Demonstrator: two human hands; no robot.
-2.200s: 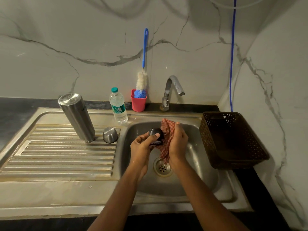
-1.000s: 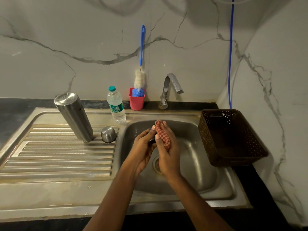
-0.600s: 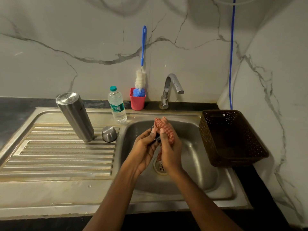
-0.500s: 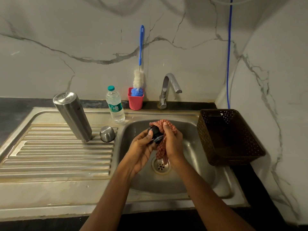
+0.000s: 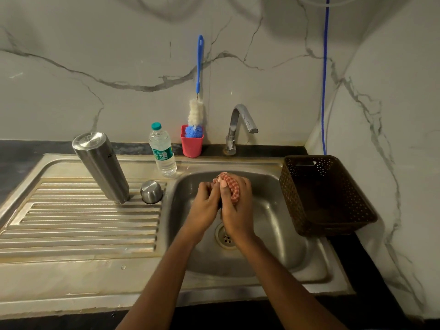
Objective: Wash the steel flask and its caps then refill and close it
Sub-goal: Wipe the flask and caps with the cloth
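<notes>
Cloth (image 5: 229, 186), red-checked, wadded, in right hand (image 5: 238, 210).

The drainboard (image 5: 83, 225) lies left of the basin (image 5: 273, 222). On the drainboard stands the flask (image 5: 101, 167), with a cap (image 5: 151, 192) just right of its foot. The bottle (image 5: 162, 151) stands behind the cap, on the rim. Behind the basin stand a cup (image 5: 192, 144), holding a brush (image 5: 197, 110), and to its right the tap (image 5: 238, 125). The basket (image 5: 292, 198) sits right of the basin. Over the basin, above the drain (image 5: 225, 237): left hand (image 5: 204, 207) touching right hand (image 5: 238, 211), cloth (image 5: 229, 184) in the right, a stopper (image 5: 220, 203), mostly hidden, between them.
</notes>
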